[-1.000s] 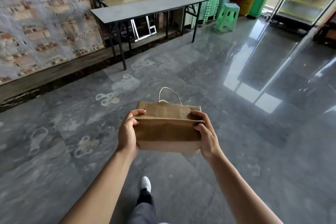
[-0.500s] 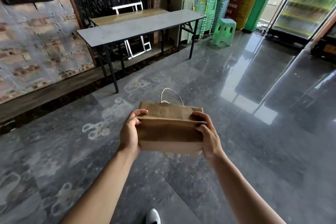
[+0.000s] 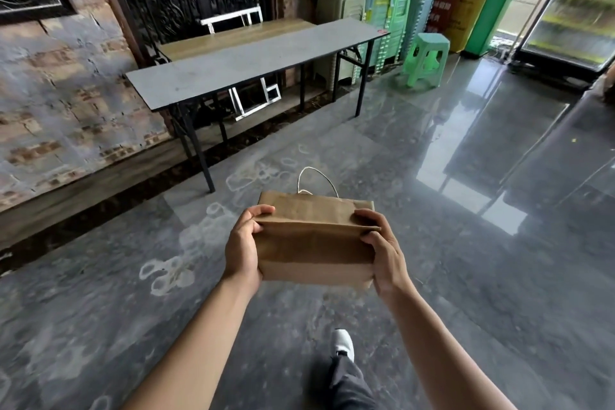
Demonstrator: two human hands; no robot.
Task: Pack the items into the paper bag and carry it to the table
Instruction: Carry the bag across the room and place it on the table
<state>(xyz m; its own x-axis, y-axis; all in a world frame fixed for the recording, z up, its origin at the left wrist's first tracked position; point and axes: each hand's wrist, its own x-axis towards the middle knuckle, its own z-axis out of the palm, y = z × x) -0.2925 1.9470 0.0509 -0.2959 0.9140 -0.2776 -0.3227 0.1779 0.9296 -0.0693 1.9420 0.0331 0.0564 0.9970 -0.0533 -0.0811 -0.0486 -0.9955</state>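
A brown paper bag with its top folded over and a white string handle sticking up behind is held out in front of me, above the floor. My left hand grips its left end and my right hand grips its right end. What is inside the bag is hidden. A long grey folding table with black legs stands ahead and slightly left, against the wall, with nothing on its top.
A wooden table top lies behind the grey table. Stacked plastic stools and a single green stool stand right of the table. A glass-door fridge is at far right. The dark polished floor lies between me and the table. My shoe steps forward.
I have walked closer to the grey table, which now looks larger and nearer. Both hands keep the same grip on the bag. My foot has come forward.
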